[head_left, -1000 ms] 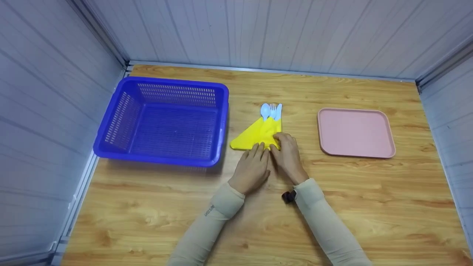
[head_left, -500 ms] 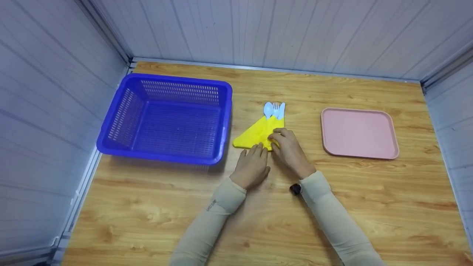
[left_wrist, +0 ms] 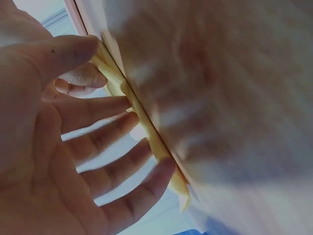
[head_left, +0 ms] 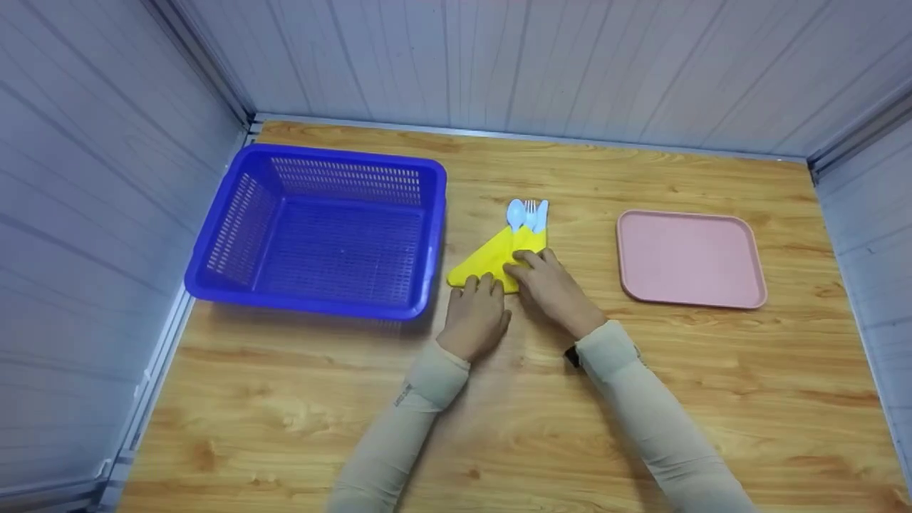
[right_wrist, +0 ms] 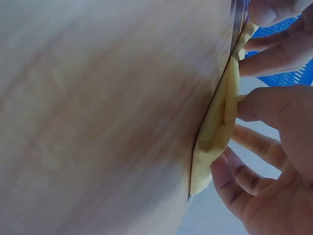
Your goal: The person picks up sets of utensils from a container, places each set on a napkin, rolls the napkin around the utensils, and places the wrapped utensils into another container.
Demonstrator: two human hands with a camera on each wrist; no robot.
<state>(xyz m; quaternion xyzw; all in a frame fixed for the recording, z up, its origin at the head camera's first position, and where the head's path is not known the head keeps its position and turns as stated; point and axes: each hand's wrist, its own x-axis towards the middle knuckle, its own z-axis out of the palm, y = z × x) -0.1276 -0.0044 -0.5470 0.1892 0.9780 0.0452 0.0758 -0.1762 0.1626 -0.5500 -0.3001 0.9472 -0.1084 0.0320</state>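
A yellow napkin, folded to a pointed shape, lies on the table with a pale blue spoon, fork and knife side by side in its fold. Only their upper ends stick out. My left hand has its fingertips along the napkin's near edge; the left wrist view shows these fingers extended and spread. Over the napkin's right part, my right hand rests its fingertips on the cloth. In the right wrist view its thumb and slightly bent fingers touch the raised, creased napkin from above.
A blue plastic basket with slotted walls stands to the left. On the right lies a pink rectangular tray. Pale panel walls close the wooden table off at the back and both sides.
My right hand has moved left over the napkin, from its right edge toward its middle. My left hand has shifted slightly left along the near edge. The cutlery stays in the fold.
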